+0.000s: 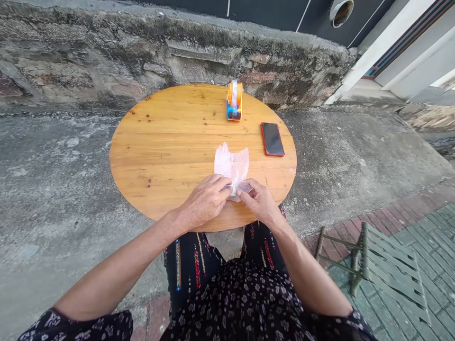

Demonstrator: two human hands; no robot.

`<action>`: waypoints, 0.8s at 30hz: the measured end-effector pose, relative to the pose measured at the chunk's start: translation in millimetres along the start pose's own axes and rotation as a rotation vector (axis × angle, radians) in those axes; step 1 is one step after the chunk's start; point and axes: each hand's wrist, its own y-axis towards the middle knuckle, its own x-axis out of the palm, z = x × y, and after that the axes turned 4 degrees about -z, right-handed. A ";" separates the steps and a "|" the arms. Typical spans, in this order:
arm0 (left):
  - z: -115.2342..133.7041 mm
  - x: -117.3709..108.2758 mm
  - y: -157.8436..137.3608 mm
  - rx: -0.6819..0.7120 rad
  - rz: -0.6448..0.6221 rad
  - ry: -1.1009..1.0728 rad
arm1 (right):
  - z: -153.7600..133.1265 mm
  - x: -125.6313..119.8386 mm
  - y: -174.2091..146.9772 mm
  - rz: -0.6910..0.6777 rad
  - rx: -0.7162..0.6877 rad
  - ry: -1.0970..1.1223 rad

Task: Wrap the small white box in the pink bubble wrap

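Observation:
A translucent, pinkish-white sheet of bubble wrap [232, 163] lies near the front edge of the round wooden table [170, 142], its far end spread in two flaps. My left hand [212, 193] is closed on the near left part of the wrap. On the right side, my right hand [256, 198] pinches the wrap between thumb and fingers. Between the hands the wrap is bunched around something small and pale, which I cannot make out. The fingertips of both hands are partly hidden by the folds.
A yellow and blue tape dispenser [234, 100] stands at the table's far side. A phone in a red case [272, 139] lies on the right. Behind the table runs a rough stone wall [117, 61]. A green slatted folding stool [387, 265] stands at the lower right.

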 end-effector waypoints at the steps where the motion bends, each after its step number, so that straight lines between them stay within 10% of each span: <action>1: 0.2 -0.6 0.2 0.003 0.003 0.003 | 2.7 -1.5 -0.9 -0.011 0.004 0.008; 14: -0.9 -1.9 2.1 0.030 -0.010 -0.008 | 0.9 -27.3 -7.6 -0.258 0.036 -0.061; 24: -1.5 0.3 2.9 0.035 0.014 -0.026 | 12.7 -11.0 19.3 -0.022 0.094 -0.300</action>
